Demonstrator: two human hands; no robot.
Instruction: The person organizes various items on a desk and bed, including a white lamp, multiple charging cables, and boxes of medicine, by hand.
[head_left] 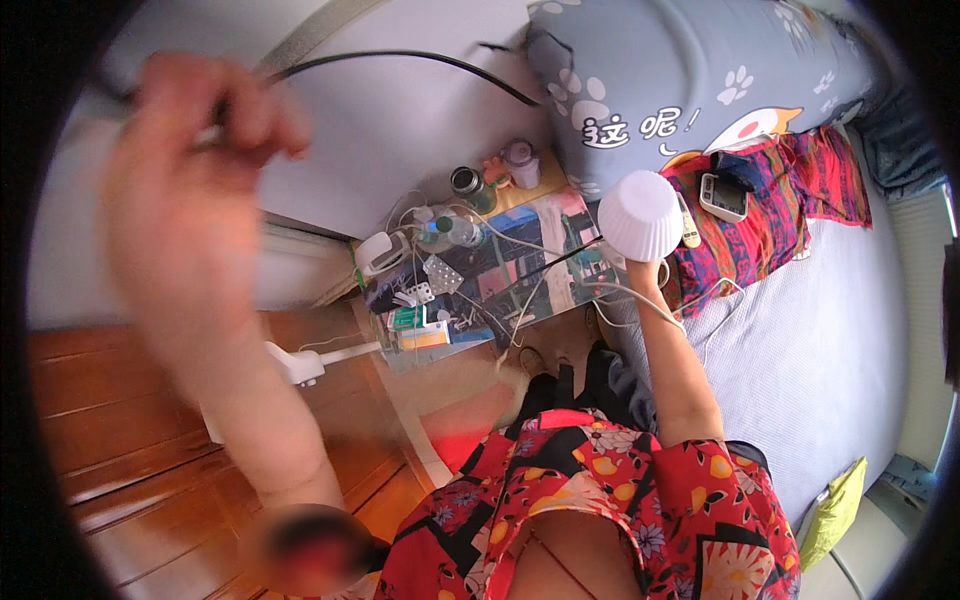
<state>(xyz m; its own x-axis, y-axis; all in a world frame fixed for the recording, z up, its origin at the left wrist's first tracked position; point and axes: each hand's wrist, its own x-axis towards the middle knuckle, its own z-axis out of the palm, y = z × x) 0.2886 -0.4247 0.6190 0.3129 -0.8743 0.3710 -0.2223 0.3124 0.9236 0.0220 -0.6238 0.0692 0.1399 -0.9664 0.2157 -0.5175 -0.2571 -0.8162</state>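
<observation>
My left hand [200, 110], raised at the upper left and slightly blurred, has its fingers curled around a black cable [400, 54]. That cable arcs rightward in front of the pale wall. In my right hand [644, 271], held over the gap between the small table and the bed, is a lamp with a white pleated shade [640, 215]. The shade hides most of the fingers. A thin dark cord [570, 258] runs from beside the shade down across the table.
The low table [520, 220] carries bottles [458, 230], an open dark cup [470, 185], a lilac cup [520, 160], medicine boxes [424, 336] and tangled cables. On the bed [800, 320] lie a patterned red cloth [755, 250], a blood pressure monitor [723, 197] and a remote [689, 228].
</observation>
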